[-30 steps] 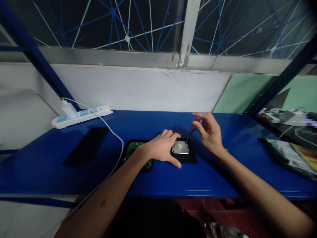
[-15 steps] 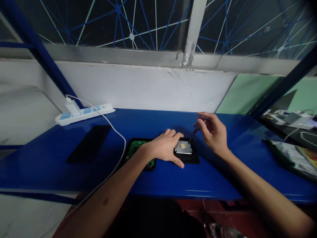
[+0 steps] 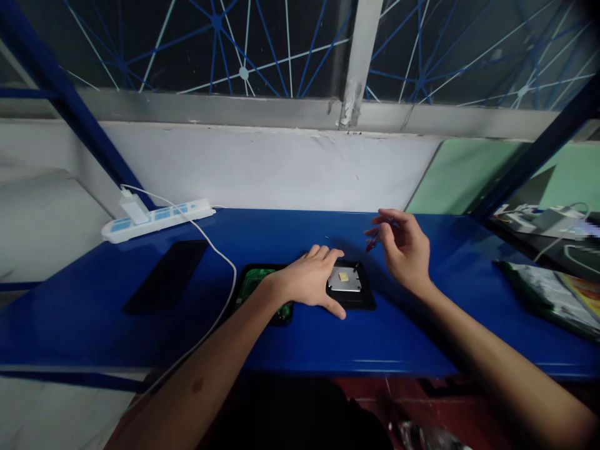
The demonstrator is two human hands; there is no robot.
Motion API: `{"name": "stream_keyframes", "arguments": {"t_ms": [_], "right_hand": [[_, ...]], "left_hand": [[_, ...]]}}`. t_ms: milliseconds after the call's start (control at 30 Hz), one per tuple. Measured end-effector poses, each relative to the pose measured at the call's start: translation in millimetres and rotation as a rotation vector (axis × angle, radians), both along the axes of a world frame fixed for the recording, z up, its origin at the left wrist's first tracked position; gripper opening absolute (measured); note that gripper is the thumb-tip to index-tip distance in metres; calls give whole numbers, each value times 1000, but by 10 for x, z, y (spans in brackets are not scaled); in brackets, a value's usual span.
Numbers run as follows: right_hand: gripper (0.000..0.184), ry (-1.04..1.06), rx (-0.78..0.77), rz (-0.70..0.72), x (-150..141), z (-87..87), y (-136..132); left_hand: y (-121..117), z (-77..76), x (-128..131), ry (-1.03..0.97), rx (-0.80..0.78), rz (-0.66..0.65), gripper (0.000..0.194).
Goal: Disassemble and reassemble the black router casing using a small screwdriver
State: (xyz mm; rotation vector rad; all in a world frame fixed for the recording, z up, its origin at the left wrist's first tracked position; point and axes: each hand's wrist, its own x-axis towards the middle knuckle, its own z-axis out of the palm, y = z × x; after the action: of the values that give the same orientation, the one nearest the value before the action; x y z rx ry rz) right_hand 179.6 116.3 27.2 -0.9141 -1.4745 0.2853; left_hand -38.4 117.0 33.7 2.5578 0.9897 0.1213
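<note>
My left hand [image 3: 312,277] lies spread over an opened black device casing, its fingers and thumb apart. On the casing's right half [image 3: 367,299], beside that hand, sits a silver metal plate [image 3: 349,284] with a small yellowish square pad [image 3: 344,276] on it. Green circuit board [image 3: 255,281] shows in the left half, partly covered by my left hand and wrist. My right hand [image 3: 403,250] is closed around a slim screwdriver [image 3: 372,242] with a clear, reddish handle. Its thin shaft points down toward the plate's upper right corner; I cannot tell whether the tip touches.
A dark flat panel [image 3: 166,278] lies on the blue table [image 3: 319,350] at the left. Behind it stands a white power strip [image 3: 159,222] with a plugged-in charger; its white cable [image 3: 229,259] loops beside the casing. A plastic packet [image 3: 546,290] lies at the right.
The fingers of my right hand have shifted slightly around the screwdriver handle. My left hand stays in place on the casing. The whole view has moved a little.
</note>
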Motion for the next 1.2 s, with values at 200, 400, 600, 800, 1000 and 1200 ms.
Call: {"name": "stream_keyframes", "arguments": {"t_ms": [200, 400, 600, 800, 1000, 1200], "right_hand": [[21, -19, -10, 12, 6, -11, -12], [21, -61, -31, 14, 1, -20, -17], [25, -47, -84, 85, 23, -14, -23], [22, -74, -67, 35, 24, -1, 7], [28, -54, -78, 49, 30, 18, -16], [27, -121, -84, -54, 21, 14, -9]], "left_hand": [[-2, 3, 0, -1, 2, -3, 116], [-2, 21, 7, -1, -4, -3, 118], [-7, 32, 5, 3, -20, -7, 110], [2, 19, 1, 5, 3, -12, 107], [-4, 25, -1, 12, -9, -11, 107], [-15, 46, 0, 13, -21, 9, 113]]}}
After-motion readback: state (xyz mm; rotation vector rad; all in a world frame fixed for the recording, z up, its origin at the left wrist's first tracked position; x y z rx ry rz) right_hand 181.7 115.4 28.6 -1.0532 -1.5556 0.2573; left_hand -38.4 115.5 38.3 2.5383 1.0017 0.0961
